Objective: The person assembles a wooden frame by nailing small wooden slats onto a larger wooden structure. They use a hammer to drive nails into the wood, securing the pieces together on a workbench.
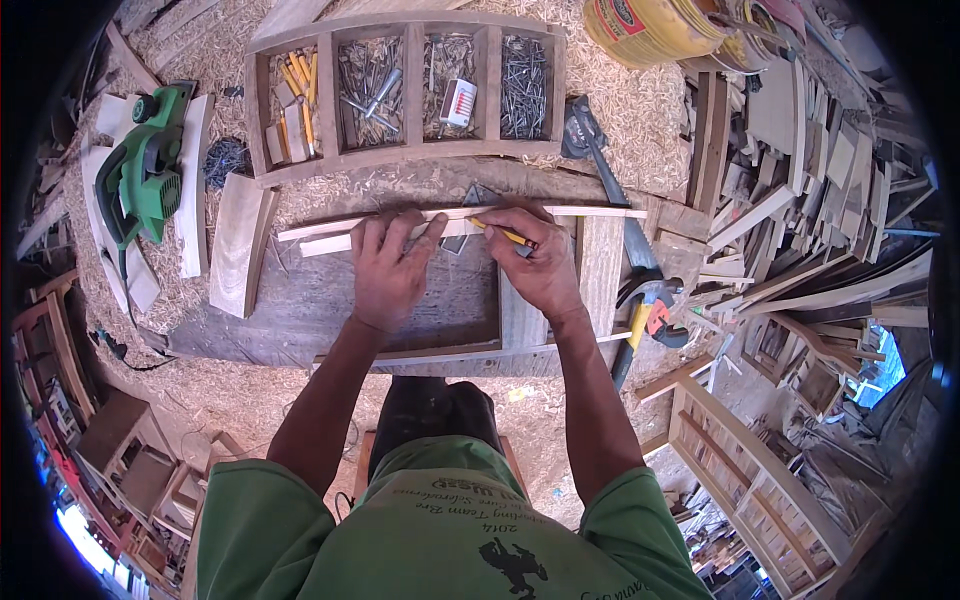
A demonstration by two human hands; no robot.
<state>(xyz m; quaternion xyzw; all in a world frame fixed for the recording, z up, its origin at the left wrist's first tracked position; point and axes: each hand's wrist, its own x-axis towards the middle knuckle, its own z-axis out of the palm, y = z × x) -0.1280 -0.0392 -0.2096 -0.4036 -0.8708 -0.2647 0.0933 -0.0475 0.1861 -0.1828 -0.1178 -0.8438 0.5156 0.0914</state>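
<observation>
Two thin wooden strips [325,243] lie side by side across a wooden frame on the bench. My left hand [388,268] is closed over them, fingertips pressing them together. My right hand [537,258] grips a yellow pencil [517,238], its tip at the strips just right of my left fingertips. Under the strips, between my hands, sits a metal try square [455,243], partly hidden. Beneath my right wrist, a wide board [602,258] of the frame runs toward me.
A wooden tray [410,152] holds pencils, nails, bits and a matchbox. A green electric planer [150,175] stands at left beside a curved block [240,245]. A handsaw [632,235] and a hammer with yellow-black handle [640,322] lie right. A yellow bucket [650,30] and stacked offcuts [835,165] are beyond.
</observation>
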